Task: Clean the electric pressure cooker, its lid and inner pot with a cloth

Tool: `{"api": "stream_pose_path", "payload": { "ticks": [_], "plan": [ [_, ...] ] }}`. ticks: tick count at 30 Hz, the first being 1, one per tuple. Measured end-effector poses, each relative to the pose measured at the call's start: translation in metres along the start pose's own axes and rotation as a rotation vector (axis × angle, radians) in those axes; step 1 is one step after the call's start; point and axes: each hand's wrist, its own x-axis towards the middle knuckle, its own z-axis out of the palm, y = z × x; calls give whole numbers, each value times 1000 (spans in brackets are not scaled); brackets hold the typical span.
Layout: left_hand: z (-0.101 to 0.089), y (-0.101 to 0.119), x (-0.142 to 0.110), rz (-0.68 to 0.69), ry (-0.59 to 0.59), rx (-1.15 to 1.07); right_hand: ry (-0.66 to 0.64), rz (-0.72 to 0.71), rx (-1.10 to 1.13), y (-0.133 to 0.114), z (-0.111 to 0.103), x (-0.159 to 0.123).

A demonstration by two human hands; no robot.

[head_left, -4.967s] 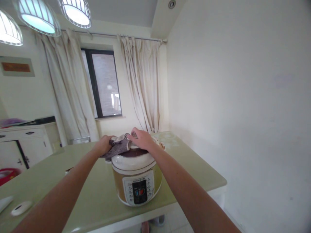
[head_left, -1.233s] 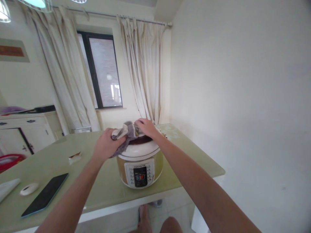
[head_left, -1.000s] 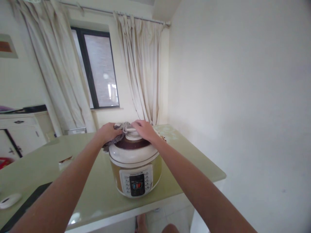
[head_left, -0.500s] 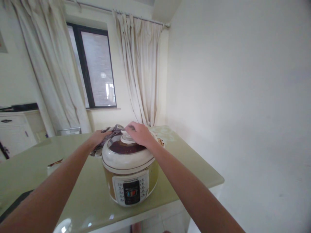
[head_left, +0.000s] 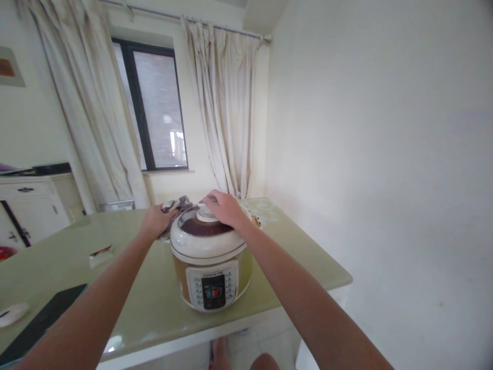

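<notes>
A white and gold electric pressure cooker [head_left: 211, 252] stands on the pale green tabletop [head_left: 300, 252], its control panel turned towards me. My right hand [head_left: 222, 206] is closed over the white lid handle [head_left: 205, 214] on top, covering much of it. At the cooker's far left side, my left hand [head_left: 156, 220] grips a crumpled, patterned grey and white cloth [head_left: 177, 208]. The cloth lies against the lid's left edge. Part of it is hidden behind the hand and the cooker.
A small white packet [head_left: 100, 256] lies left of my left arm. Nearer me are a black mat-like sheet [head_left: 48, 321] and a white computer mouse [head_left: 13, 314]. A brown-spotted item [head_left: 256, 221] shows behind the cooker. The wall [head_left: 385, 180] runs along the right.
My left hand and the cloth have drawn back around the lid's left side. My right hand stays on the handle. The view has shifted slightly, showing more of the table's left.
</notes>
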Motion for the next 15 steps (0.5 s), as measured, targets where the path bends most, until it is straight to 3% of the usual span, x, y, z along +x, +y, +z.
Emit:
{"api": "stream_pose_path", "payload": {
  "ticks": [5, 10, 13, 15],
  "plan": [
    [-14, -6, -24, 43, 21, 129, 19, -2, -39, 0, 3, 1],
    [-28, -14, -71, 17, 64, 130, 36, -20, -91, -3, 5, 1],
    [-23, -23, -104, 71, 132, 57, 37, -11, -126, -6, 5, 0],
    [-9, -30, -123, 91, 198, -41, 33, -10, -133, -7, 4, -1]
  ]
}}
